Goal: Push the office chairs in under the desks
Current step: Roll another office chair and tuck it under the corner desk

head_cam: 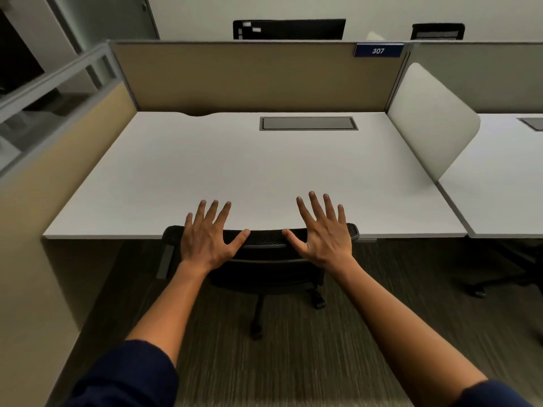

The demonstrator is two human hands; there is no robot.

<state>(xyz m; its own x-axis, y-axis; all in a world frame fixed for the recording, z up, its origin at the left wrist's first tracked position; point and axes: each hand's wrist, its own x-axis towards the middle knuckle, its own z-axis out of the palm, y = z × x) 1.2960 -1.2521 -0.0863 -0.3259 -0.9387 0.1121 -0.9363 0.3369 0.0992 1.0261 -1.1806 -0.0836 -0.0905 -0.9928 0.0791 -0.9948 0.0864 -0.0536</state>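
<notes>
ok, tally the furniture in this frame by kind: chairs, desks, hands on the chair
Office chairs: 3 (nearest chair, base at right, backrest behind the partition)
Desks: 2 (main desk, right desk)
Hands, open, over the chair back: 2 (left hand, right hand)
Total: 7
</notes>
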